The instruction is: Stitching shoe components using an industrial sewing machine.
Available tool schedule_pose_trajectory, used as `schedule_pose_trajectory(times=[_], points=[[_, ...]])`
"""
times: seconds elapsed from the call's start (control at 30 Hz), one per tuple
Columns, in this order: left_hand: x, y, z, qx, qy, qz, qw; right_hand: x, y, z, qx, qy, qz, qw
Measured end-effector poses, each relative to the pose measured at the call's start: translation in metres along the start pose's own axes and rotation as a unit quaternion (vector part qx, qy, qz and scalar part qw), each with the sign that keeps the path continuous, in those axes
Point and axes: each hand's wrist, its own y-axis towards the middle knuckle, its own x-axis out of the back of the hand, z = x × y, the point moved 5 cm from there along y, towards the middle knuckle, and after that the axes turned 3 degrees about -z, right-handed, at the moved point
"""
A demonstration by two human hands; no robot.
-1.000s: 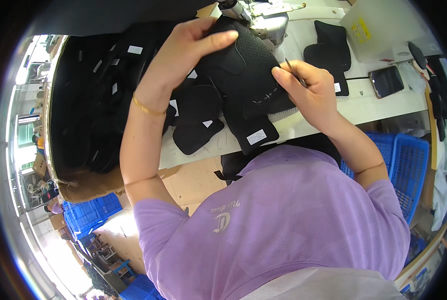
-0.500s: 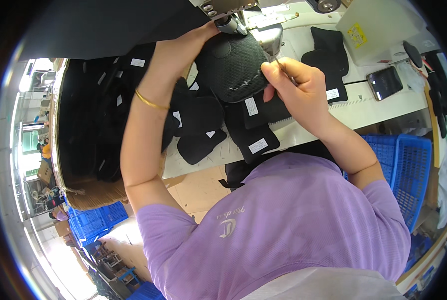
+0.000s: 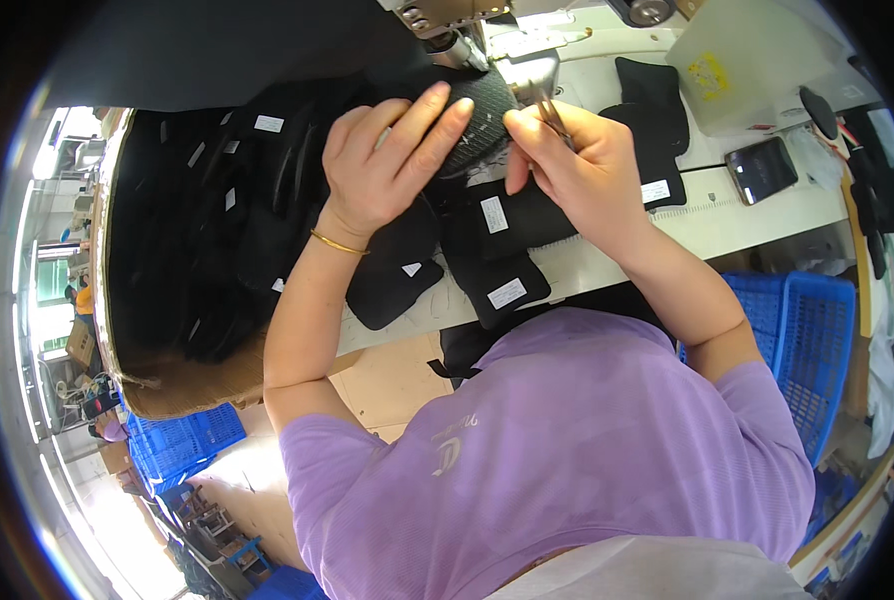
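A black textured fabric piece [image 3: 485, 112] with white stitch marks lies under the sewing machine head [image 3: 454, 45]. My left hand [image 3: 382, 165] rests on its left part, fingers stretched out and covering much of it. At the piece's right edge, my right hand [image 3: 582, 170] is closed around a slim metal tool [image 3: 552, 118]; whether it is tweezers or thread snips I cannot make out. Below my hands, a black piece with a white label [image 3: 494, 215] lies on the white machine table [image 3: 607, 255]. More labelled black pieces overlap there.
A large pile of black pieces [image 3: 197, 250] fills a cardboard box on the left. Right of the machine are more black pieces [image 3: 657, 130], a dark phone [image 3: 762, 168] and a pale box [image 3: 737, 65]. Blue plastic crates [image 3: 817, 350] stand low at right, others [image 3: 187, 440] at left.
My left hand has come back from beside the needle area and now lies spread over the fabric piece. The piece has turned or folded, showing less of its surface. My right hand stays beside it.
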Motion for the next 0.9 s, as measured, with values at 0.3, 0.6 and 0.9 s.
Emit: schedule_pose_trajectory(times=[0.3, 0.6, 0.9], points=[[-0.013, -0.001, 0.004, 0.042, 0.034, 0.009, 0.998, -0.005, 0.011, -0.005, 0.013, 0.042, -0.009, 0.999], [0.003, 0.033, -0.018, 0.098, 0.081, 0.038, 0.991, -0.004, 0.013, -0.002, 0.018, 0.061, -0.033, 0.997], [-0.003, 0.047, -0.034, 0.138, 0.191, 0.141, 0.962, -0.006, 0.015, -0.004, 0.016, 0.058, -0.021, 0.998]])
